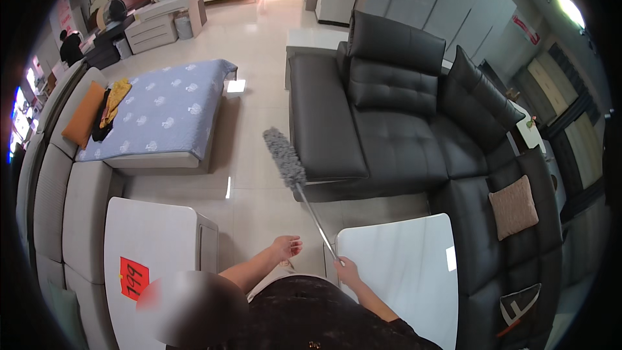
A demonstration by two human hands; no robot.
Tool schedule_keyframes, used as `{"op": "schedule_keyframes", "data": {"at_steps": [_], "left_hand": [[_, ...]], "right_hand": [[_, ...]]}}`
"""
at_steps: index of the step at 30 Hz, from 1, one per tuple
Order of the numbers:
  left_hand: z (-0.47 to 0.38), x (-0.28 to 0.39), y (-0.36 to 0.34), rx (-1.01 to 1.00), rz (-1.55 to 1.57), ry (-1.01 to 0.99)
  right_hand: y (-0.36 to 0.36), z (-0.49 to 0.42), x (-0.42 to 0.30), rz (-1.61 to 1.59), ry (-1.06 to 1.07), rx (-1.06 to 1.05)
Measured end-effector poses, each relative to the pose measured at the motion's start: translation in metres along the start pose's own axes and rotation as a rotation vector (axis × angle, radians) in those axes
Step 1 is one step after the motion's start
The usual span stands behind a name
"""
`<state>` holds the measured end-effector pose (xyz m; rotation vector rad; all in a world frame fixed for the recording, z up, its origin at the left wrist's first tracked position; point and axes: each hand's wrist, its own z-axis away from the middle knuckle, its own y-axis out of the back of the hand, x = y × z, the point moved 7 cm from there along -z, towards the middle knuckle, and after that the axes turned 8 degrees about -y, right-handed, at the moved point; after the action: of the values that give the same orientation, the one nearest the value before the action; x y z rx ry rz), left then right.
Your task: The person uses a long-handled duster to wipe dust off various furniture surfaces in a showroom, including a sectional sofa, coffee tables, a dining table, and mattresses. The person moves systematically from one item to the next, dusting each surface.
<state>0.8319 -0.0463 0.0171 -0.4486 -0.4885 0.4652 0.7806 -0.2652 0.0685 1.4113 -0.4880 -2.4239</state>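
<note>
My right hand (346, 270) grips the metal pole (317, 221) of a long-handled duster, beside the white coffee table on the right. The duster's grey fluffy head (285, 158) points away from me and lies against the front corner of a dark leather sofa's chaise (325, 116); whether it touches the leather I cannot tell. My left hand (287, 248) hangs in front of my body above the tiled floor, holding nothing, its fingers loosely bent.
White-topped tables stand close on both sides, the left one (150, 226) bearing a red sign (134, 278), the right one (398, 253) marbled. Beyond the left table is a light grey sofa (85, 204) with a blue-covered section (165, 109). A person (72, 48) is at the far left. A blurred patch hides the lower left.
</note>
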Motion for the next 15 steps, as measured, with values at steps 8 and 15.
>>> {"op": "schedule_keyframes", "data": {"at_steps": [8, 15], "left_hand": [[-0.003, 0.040, -0.033, -0.002, 0.057, 0.042], [-0.035, 0.101, -0.035, 0.034, 0.105, -0.025]], "right_hand": [[0.018, -0.011, -0.051, -0.117, -0.124, 0.039], [0.047, -0.104, -0.073, -0.232, -0.256, 0.098]]}}
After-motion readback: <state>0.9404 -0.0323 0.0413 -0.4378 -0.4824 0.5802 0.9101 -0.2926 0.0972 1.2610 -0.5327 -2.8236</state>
